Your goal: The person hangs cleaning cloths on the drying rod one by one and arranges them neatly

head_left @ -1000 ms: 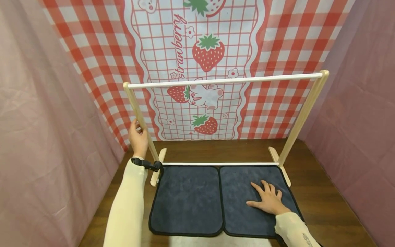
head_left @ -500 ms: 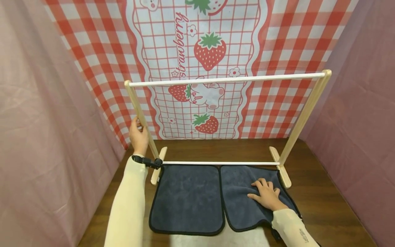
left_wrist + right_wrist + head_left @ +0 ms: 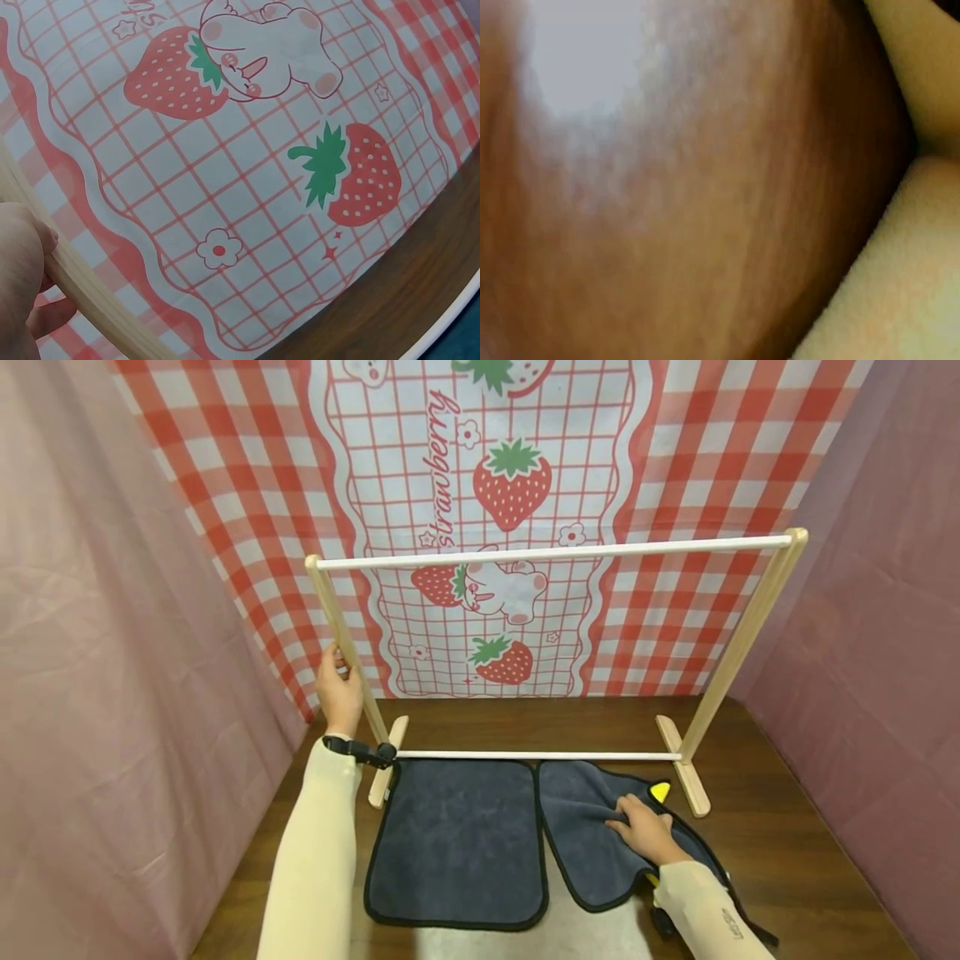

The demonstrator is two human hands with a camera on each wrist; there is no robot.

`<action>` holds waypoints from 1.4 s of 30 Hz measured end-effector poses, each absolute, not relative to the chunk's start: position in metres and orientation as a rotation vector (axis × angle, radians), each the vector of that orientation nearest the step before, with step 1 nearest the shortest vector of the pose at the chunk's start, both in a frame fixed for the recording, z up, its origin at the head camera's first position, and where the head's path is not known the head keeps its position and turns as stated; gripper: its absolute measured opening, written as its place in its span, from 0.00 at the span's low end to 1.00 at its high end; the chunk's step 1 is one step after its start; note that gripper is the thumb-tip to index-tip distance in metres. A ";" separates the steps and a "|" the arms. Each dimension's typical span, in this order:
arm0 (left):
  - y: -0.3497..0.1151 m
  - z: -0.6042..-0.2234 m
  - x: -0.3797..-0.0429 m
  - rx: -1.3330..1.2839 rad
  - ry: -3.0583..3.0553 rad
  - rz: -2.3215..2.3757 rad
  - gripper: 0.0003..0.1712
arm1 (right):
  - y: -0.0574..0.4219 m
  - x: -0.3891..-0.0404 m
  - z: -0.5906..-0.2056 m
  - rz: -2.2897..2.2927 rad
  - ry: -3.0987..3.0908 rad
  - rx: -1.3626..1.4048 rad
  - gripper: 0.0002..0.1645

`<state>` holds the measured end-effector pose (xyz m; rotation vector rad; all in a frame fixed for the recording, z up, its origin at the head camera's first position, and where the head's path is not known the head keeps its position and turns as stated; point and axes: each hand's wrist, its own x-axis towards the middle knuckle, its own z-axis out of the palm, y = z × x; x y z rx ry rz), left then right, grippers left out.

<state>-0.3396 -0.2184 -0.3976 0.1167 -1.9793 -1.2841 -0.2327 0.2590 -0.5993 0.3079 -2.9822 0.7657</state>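
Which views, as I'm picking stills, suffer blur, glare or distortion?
Right wrist: heavy blur, white glare on the table; head: rack and cloths fairly sharp, a pale patch at the near edge perhaps glare; left wrist: print slightly soft, rod bowed, probably lens distortion.

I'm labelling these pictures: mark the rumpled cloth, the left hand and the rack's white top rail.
Rumpled cloth (image 3: 587, 845), head view: uncovered fabric near its middle.
Left hand (image 3: 340, 695), head view: middle of the hand.
White top rail (image 3: 555, 553), head view: midway along its length.
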 end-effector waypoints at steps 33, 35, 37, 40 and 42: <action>-0.218 -0.398 -0.340 0.113 -1.995 -1.257 0.27 | 0.263 -0.238 -0.539 0.381 -2.334 0.735 0.26; -0.219 -0.399 -0.339 0.111 -1.996 -1.257 0.26 | 0.263 -0.239 -0.529 0.354 -2.296 0.755 0.25; -0.219 -0.399 -0.339 0.112 -1.998 -1.259 0.26 | 0.264 -0.241 -0.519 0.334 -2.263 0.775 0.23; -0.219 -0.399 -0.339 0.114 -2.004 -1.266 0.27 | 0.265 -0.243 -0.505 0.314 -2.227 0.792 0.22; -0.219 -0.399 -0.339 0.117 -2.006 -1.267 0.27 | 0.266 -0.245 -0.496 0.306 -2.213 0.800 0.21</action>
